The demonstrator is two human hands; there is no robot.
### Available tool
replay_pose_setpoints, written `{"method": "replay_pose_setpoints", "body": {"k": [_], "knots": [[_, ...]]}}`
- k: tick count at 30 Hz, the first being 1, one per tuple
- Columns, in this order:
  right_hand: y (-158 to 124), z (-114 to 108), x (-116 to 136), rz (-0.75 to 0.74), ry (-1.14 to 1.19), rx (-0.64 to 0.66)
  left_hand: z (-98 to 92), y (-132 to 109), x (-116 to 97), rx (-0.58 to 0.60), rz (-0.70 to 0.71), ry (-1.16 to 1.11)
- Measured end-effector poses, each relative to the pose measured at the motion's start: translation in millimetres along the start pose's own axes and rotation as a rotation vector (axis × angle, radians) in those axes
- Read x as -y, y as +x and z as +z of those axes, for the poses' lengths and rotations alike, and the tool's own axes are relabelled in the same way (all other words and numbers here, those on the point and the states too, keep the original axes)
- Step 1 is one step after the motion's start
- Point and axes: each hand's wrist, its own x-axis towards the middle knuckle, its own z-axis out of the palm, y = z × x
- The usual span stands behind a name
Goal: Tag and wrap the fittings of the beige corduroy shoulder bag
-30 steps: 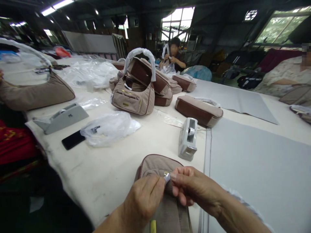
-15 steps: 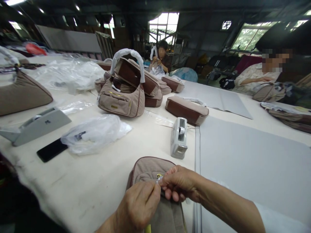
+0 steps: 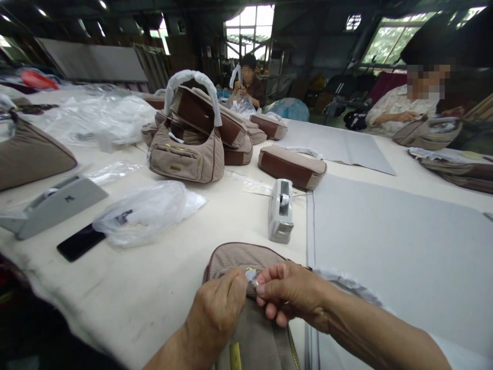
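A taupe handbag point(image 3: 265, 334) with ribbed fabric, dark piping and a yellow metal plate lies in front of me on the table. At its gold zipper, a small whitish piece of wrapping point(image 3: 251, 276) shows between my two hands. My right hand point(image 3: 283, 290) pinches its right side between thumb and forefinger. From the left, my left hand point(image 3: 221, 308) closes on its other side, with the fingertips partly hidden. Whether a zipper pull sits inside the wrapping I cannot tell. A handle wrapped in white point(image 3: 346, 282) passes behind my right forearm.
A grey tape dispenser point(image 3: 281, 210) stands just beyond the bag; another dispenser point(image 3: 65, 203) is at left. Near it are a black phone point(image 3: 79, 244) and a plastic bag point(image 3: 146, 213). Several handbags point(image 3: 188, 156) are piled farther back. Two people work across the table.
My hands have parted slightly at the zipper, exposing more of the whitish wrapping. The view has shifted a little, and the bag's wrapped handle now shows at right.
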Motion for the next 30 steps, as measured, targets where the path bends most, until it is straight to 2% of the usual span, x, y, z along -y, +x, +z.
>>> {"method": "replay_pose_setpoints", "body": {"k": [4,10,16,19,25,30], "knots": [[-10.3,12.5,-3.9,-0.066,0.142,-0.089,-3.9,1.3,-2.8,0.108,-0.202,-0.168],[-3.9,30.0,-16.6,-0.166,0.232,-0.129,-22.4,18.6,-6.1,0.353,-0.789,-0.493],[19.7,42.5,-38.1,-0.314,0.245,-0.212,-20.3,17.9,-5.7,0.378,-1.147,-0.899],[25.2,44.8,-41.4,-0.354,0.150,-0.240,-18.2,11.4,-4.2,0.377,-1.238,-1.002],[21.8,45.2,-36.0,-0.432,-0.101,-0.239,-24.6,12.5,2.9,0.363,-1.270,-0.961],[27.3,53.4,-43.0,-0.388,0.021,-0.224,-26.7,18.1,3.9,0.353,-1.373,-1.108]]}}
